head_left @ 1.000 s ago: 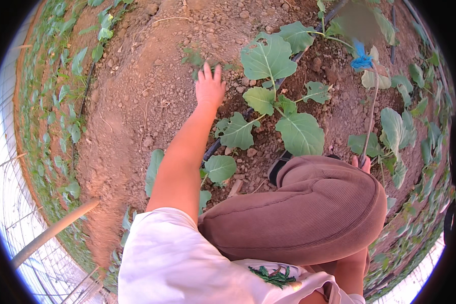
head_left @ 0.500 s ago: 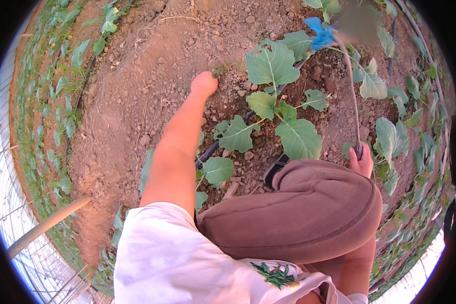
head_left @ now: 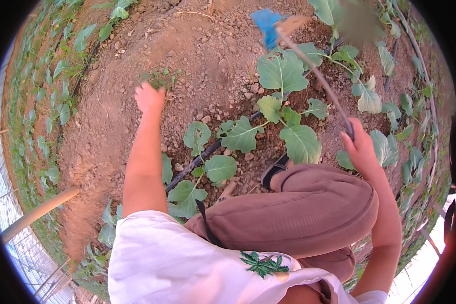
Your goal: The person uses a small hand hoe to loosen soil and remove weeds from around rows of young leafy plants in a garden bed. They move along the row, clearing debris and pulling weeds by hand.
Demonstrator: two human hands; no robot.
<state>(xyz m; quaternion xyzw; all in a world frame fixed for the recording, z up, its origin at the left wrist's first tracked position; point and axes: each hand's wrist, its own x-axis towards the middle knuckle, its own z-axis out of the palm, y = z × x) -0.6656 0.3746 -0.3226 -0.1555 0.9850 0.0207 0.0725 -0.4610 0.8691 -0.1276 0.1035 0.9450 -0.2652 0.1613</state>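
Observation:
My left hand point(head_left: 149, 98) is stretched out over the bare soil at left, its fingers apart. A small clump of green weeds point(head_left: 163, 79) lies just beyond its fingertips; whether they touch is not clear. My right hand point(head_left: 361, 144) is wrapped round the lower end of a hoe's thin wooden handle point(head_left: 319, 76). The blue hoe head point(head_left: 266, 25) is raised at the far side, blurred by motion. Between my hands grows a broad-leaved plant point(head_left: 301, 142), with holes in some leaves, beside a black drip hose point(head_left: 187, 168).
My bent knee in brown trousers point(head_left: 289, 213) and a sandalled foot point(head_left: 276, 172) are close to the plants. More leafy plants point(head_left: 370, 99) stand at right, with further rows at far left. A wooden pole point(head_left: 40, 213) slants in at lower left.
My left hand has moved left and gone from a fist to spread fingers, with weeds now beside it. My right hand has lifted, and the hoe head has swung left.

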